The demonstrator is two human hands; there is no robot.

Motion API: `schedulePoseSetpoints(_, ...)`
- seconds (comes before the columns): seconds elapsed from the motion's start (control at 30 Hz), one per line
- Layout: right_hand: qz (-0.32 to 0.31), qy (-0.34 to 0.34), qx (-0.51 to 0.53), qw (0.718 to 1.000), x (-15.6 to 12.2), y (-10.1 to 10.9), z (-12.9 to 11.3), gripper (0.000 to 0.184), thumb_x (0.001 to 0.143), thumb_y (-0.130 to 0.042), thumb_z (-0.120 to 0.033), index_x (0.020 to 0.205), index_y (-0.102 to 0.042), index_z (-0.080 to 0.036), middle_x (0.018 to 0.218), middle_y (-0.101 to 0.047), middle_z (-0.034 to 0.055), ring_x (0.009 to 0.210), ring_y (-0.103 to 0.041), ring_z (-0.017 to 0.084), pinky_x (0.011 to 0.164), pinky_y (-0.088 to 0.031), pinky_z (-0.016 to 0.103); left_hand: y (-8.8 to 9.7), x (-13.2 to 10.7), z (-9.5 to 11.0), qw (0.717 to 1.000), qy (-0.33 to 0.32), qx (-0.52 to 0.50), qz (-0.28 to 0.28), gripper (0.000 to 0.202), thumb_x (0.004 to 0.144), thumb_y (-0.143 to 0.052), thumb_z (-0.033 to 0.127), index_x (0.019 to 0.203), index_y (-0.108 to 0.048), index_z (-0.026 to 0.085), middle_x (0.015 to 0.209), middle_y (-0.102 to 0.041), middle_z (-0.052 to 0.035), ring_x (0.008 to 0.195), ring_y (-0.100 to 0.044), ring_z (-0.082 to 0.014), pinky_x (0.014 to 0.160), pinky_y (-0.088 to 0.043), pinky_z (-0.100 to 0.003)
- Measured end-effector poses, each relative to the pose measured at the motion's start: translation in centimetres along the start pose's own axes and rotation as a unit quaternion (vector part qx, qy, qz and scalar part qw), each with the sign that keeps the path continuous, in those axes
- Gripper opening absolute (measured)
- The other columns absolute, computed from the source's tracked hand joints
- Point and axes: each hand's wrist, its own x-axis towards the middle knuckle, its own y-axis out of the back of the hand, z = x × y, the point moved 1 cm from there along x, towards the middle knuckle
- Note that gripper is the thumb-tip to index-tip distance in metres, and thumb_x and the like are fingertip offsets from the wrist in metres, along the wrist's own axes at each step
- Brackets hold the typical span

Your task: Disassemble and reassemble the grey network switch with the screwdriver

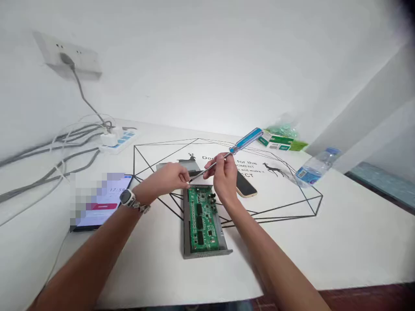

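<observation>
The left hand (171,176) bunches its fingertips at the far-left corner of the green circuit board (202,220); whether they grip anything, I cannot tell. The right hand (225,172) clamps the screwdriver (246,141) by its shaft, so weak control could let the tip slip into a finger or scratch the board. Left of the board, a touchscreen (113,192) reads "17:59"; beyond it, the worktop (279,246) shows "for the"; rightward, the bottle's (316,166) label is illegible.

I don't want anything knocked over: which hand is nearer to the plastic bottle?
Right. The right hand, holding the screwdriver, is left of the plastic bottle; the left hand is farther left, at the circuit board's far end.
</observation>
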Motion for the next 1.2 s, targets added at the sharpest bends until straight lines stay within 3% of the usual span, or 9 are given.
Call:
schedulePoseSetpoints(0.43,0.024,0.007,0.035,0.999,0.1,0.0,-0.6,0.025,0.102,-0.044,-0.046,0.091,-0.045,-0.024,0.072,-0.066,-0.0044,0.046,-0.06,0.009,0.046,-0.051,0.023,0.7,-0.9,0.9,0.998,0.007,0.065,0.011,0.015,0.073,-0.064,0.029,0.08,-0.071,0.018,0.076,-0.073,-0.0032,0.07,-0.065,-0.0173,0.062,-0.045,-0.027)
schedulePoseSetpoints(0.73,0.012,-0.013,0.071,0.997,0.1,-0.1,-0.8,0.023,0.101,-0.047,-0.044,0.091,-0.046,-0.023,0.069,-0.065,-0.0051,0.042,-0.058,0.009,0.043,-0.049,0.023,3.3,-1.9,-3.2,0.974,0.183,0.123,-0.052,0.021,0.056,-0.061,0.019,0.071,-0.076,0.022,0.073,-0.074,-0.0017,0.074,-0.067,-0.0214,0.059,-0.044,-0.026)
schedulePoseSetpoints(0.9,-0.001,-0.022,0.065,0.998,0.0,-0.1,-0.7,0.024,0.101,-0.046,-0.046,0.092,-0.047,-0.023,0.068,-0.065,-0.0049,0.041,-0.059,0.009,0.042,-0.048,0.023,4.1,-1.9,-5.4,0.971,0.2,0.117,-0.063,0.023,0.053,-0.065,0.023,0.074,-0.076,0.023,0.077,-0.074,-0.0021,0.078,-0.068,-0.0229,0.062,-0.047,-0.027)
schedulePoseSetpoints(1.0,-0.008,-0.027,0.061,0.998,0.0,0.0,-0.4,0.024,0.101,-0.046,-0.046,0.092,-0.048,-0.023,0.068,-0.066,-0.0048,0.041,-0.059,0.009,0.042,-0.047,0.023,4.6,-2.1,-6.5,0.966,0.228,0.113,-0.052,0.029,0.051,-0.072,0.031,0.08,-0.074,0.023,0.08,-0.074,-0.0034,0.072,-0.067,-0.0224,0.062,-0.048,-0.029)
schedulePoseSetpoints(1.1,-0.012,-0.035,0.059,0.998,0.0,0.0,-0.3,0.025,0.101,-0.046,-0.047,0.091,-0.048,-0.024,0.068,-0.066,-0.0049,0.042,-0.059,0.01,0.043,-0.048,0.023,4.6,-2.7,-6.6,0.957,0.266,0.103,-0.046,0.029,0.053,-0.071,0.034,0.079,-0.07,0.022,0.077,-0.071,-0.0047,0.063,-0.065,-0.0213,0.059,-0.047,-0.03)
schedulePoseSetpoints(1.2,-0.021,-0.043,0.058,0.997,-0.1,-0.1,-0.3,0.026,0.1,-0.047,-0.048,0.092,-0.049,-0.024,0.068,-0.066,-0.0049,0.042,-0.06,0.01,0.044,-0.049,0.023,4.2,-3.7,-6.0,0.958,0.259,0.121,-0.039,0.021,0.058,-0.066,0.034,0.074,-0.068,0.021,0.071,-0.069,-0.0042,0.064,-0.064,-0.0219,0.06,-0.046,-0.03)
